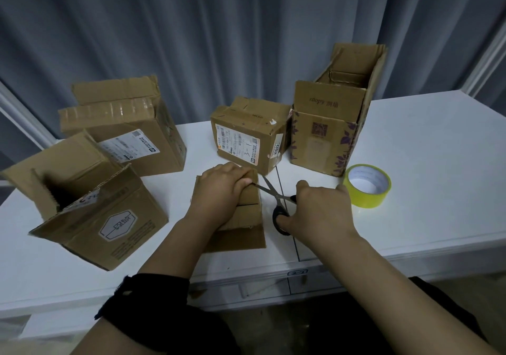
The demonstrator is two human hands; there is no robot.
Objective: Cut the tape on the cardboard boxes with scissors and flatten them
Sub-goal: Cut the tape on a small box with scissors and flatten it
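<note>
A small brown cardboard box lies in the middle of the white table. My left hand lies over its top, fingers curled round the far edge. My right hand holds black-handled scissors, thumb in a loop. The blades are parted and one tip reaches the box's upper right side under my left fingers.
Several other cardboard boxes stand around: an open one on its side at the left, a taped one behind it, a labelled one in the centre, a tall open one at the right. A yellow tape roll lies beside my right hand.
</note>
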